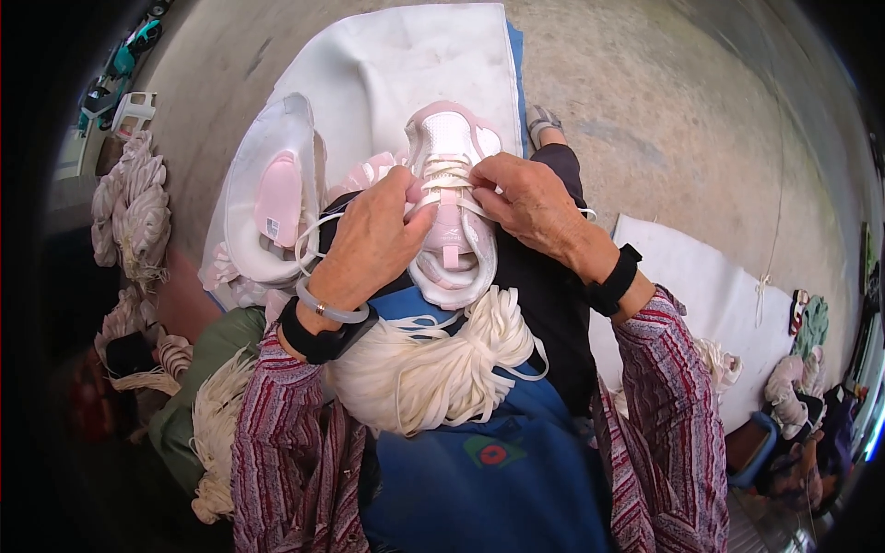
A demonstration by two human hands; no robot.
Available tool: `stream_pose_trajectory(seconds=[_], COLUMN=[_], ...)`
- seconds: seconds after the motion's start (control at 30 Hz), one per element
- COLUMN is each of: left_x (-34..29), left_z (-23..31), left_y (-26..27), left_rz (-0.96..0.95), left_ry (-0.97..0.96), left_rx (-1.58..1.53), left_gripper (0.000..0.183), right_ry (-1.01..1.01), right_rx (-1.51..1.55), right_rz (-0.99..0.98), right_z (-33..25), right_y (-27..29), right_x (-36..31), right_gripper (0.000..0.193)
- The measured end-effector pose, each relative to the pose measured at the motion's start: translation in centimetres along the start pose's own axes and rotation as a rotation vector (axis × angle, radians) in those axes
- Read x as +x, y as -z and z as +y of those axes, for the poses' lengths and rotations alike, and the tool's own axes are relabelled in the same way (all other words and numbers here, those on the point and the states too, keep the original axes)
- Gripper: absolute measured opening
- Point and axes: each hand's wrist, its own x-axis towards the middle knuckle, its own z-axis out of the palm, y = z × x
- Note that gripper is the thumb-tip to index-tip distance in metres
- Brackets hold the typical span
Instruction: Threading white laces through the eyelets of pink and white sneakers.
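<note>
A pink and white sneaker (449, 129) rests on my lap, its toe pointing away from me. Cream shoelace (446, 171) crosses the upper part of its tongue in several rows. My left hand (376, 238) pinches the lace at the left eyelet edge, and a loose end of lace trails down past that wrist. On the right edge my right hand (527, 201) has thumb and forefinger closed on the lace. The fingertips partly hide the eyelets. A second sneaker (263, 262) with a pink insole lies to the left, no lacing visible on it.
A thick bundle of cream laces (442, 373) lies on my blue apron (489, 488). Another lace bundle (219, 433) hangs at the left. White sheeting (406, 55) spreads beyond the shoes. Bundled shoe parts (138, 207) stand far left; a white sheet (691, 286) lies at the right.
</note>
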Motion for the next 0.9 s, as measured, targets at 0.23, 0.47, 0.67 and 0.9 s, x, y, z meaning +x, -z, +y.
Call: stream_pose_trajectory(seconds=[0.23,0.47,0.67,0.9], left_x=[-0.3,-0.6,-0.8,-1.0], left_z=[-0.4,-0.5,-1.2,-1.9], left_y=[0.4,0.9,1.9,2.5], left_rz=[0.011,-0.071,-0.024,0.009], left_ry=[-0.061,-0.078,-0.165,-0.194], left_rx=[-0.011,0.126,0.28,0.272], left_gripper=[0.013,0.01,0.007,0.006], right_ry=[-0.01,0.089,0.085,-0.021], right_rx=[-0.002,-0.28,-0.306,-0.3], right_rz=[-0.105,-0.062,-0.114,-0.118], right_z=[-0.6,-1.6,-1.6,-2.1], right_y=[1.0,0.0,-0.7,-0.8], right_x=[0.7,0.6,-0.9,-1.8], right_gripper=[0.016,0.012,0.015,0.018])
